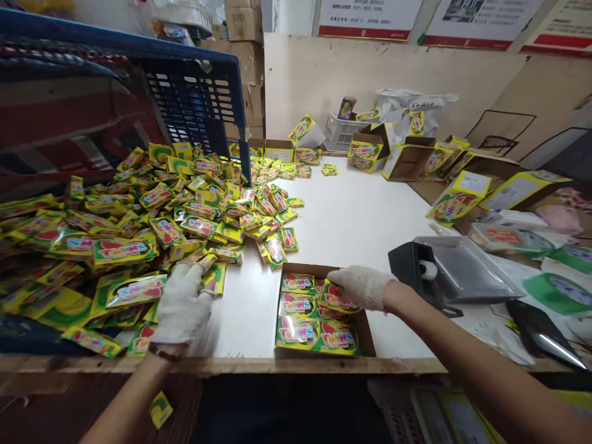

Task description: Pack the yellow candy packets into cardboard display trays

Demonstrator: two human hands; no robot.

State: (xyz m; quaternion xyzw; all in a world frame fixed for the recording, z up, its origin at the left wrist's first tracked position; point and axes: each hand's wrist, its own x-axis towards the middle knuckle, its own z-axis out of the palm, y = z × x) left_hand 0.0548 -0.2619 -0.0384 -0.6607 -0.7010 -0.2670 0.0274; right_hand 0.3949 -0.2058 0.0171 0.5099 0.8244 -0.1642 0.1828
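My left hand (182, 303), in a white knit glove with bare fingertips, is at the right front edge of the big pile of small candy boxes (152, 231). Its fingers close on a small yellow candy box (218, 277). My right hand (363, 285), gloved likewise, reaches over an open display carton (368, 336). It grips a small "TWINS" box (337, 297) by the upper edge, tilted above the other boxes. In the carton, similar boxes (296, 332) lie in rows, faces up.
A blue crate (194, 58) lies tipped on its side behind the pile. At the back stand a white basket (340, 132) and several yellow cartons (409, 159). To the right are a black tape dispenser (409, 271), a clear tray (472, 268) and green tape rolls (557, 291).
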